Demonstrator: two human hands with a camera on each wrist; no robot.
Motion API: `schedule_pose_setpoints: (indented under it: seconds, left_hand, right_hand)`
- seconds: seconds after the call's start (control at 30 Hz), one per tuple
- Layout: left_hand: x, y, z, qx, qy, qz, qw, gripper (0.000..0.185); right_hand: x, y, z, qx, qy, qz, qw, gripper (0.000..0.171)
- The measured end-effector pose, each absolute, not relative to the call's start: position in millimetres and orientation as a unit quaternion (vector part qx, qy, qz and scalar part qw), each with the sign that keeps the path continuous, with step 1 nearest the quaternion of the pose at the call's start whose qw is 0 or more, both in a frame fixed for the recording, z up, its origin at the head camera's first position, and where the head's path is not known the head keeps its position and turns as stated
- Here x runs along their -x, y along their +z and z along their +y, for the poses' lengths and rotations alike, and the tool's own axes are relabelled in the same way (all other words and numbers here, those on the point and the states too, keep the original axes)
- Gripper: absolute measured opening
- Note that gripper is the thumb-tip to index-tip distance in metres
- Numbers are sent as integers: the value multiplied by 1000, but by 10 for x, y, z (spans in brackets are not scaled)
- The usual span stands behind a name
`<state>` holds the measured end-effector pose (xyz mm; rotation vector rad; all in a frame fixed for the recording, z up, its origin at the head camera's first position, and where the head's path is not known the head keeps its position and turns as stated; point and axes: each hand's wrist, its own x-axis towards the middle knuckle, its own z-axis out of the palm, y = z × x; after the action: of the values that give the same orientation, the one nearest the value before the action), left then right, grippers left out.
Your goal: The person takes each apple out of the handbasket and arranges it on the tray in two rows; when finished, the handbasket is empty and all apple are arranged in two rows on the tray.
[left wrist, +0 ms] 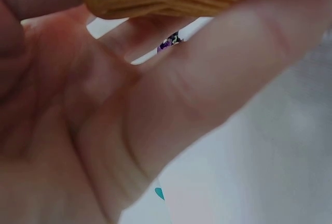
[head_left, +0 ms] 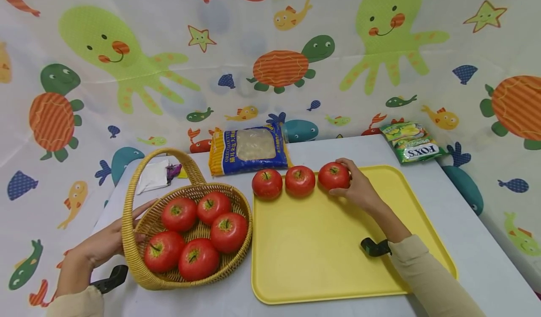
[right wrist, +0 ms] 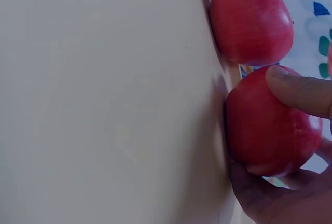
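Note:
My right hand holds a red apple at the far edge of a yellow tray. In the right wrist view the thumb lies on one side of this apple and the fingers curl under the other. Two more apples, a middle one and a left one, stand in a row beside it along that edge. On the left, my left hand grips the side of a wicker basket with a tall handle. Several red apples lie inside the basket.
Behind the tray lies a blue and yellow pasta bag. A green FOX'S candy bag is at the back right. White packets and a small purple wrapper lie behind the basket. A patterned curtain hangs at the back.

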<state>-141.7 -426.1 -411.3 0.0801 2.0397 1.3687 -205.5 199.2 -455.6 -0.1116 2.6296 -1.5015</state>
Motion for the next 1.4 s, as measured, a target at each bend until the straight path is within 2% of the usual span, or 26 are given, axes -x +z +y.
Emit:
schedule_pose_setpoints:
  seconds: [0.4, 0.57, 0.73, 0.83, 0.93, 1.07, 1.17, 1.4]
  left_hand:
    - [1403, -4094, -4233, -33, 525, 784, 330, 81]
    - [1400, -4087, -4219, -30, 524, 784, 332, 81]
    - [1398, -4097, -4231, -22, 523, 784, 335, 80]
    - [1402, -4106, -4240, -16, 517, 789, 331, 80]
    - [1408, -4119, -4248, -12, 516, 792, 328, 80]
    - [1403, -4119, -4255, -8, 519, 790, 325, 80]
    - [1399, -4103, -4238, -14, 522, 789, 324, 81]
    - [1393, -4088, -4220, -18, 522, 786, 331, 81]
  right_hand:
    - [2050, -4586, 2007, 52, -490, 868, 53, 88]
    - [2051, -4557, 2001, 73, -449, 889, 52, 97]
    - [1937, -4285, 1773, 119, -354, 927, -32, 97]
    - [1825, -4086, 1450, 177, -313, 929, -90, 90]
    - [1692, -3972, 1040, 258, -295, 913, -116, 83]
    - [1524, -3911, 468, 376, -277, 879, -95, 75]
    - [1440, -3890, 118, 441, -252, 860, -55, 72]
    - [1365, -3959, -315, 462, -142, 875, 35, 69]
